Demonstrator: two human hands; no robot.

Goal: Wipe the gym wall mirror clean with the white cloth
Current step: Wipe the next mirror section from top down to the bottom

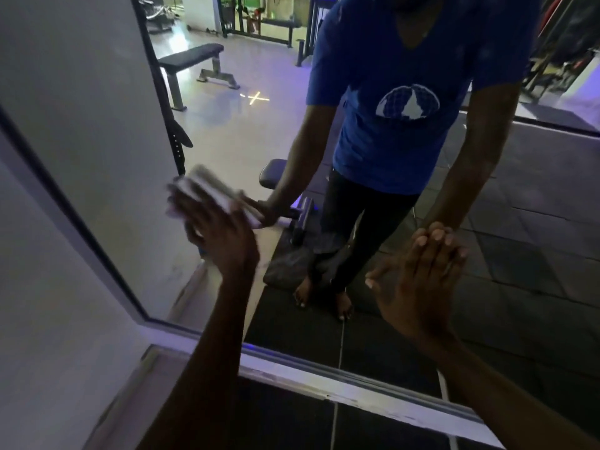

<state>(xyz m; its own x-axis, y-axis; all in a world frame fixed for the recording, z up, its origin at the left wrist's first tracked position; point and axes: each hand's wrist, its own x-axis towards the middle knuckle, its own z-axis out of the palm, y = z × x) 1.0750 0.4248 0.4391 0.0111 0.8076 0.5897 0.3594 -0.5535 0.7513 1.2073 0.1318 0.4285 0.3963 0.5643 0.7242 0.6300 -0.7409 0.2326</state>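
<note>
- Both hands are raised against the wall mirror (227, 131), the left low on the glass near its left edge, the right further along and well apart from it.
- Left hand (224, 241) holds the white cloth (207, 193) against the glass; the cloth looks folded into a thick pad and is blurred, as is the hand, so the exact lie of the fingers cannot be told, though they appear spread behind the pad.
- Right hand (418, 284) lies flat on the mirror, fingers straight and close together, thumb out to the side, holding nothing; its fingertips meet those of its own reflection.
- Mirror frame (324, 381) runs pale along the bottom edge just under both forearms and slants up the left side next to a light wall (42, 319).
- Reflected in the glass is the person, in a blue T-shirt (406, 92) with a white round print, dark trousers and bare feet on dark floor mats (535, 254).
- Further back in the reflection stands a flat gym bench (191, 58) on a pale glossy floor, with a bright cross-shaped light mark (258, 98) near it and dim machines beyond.
</note>
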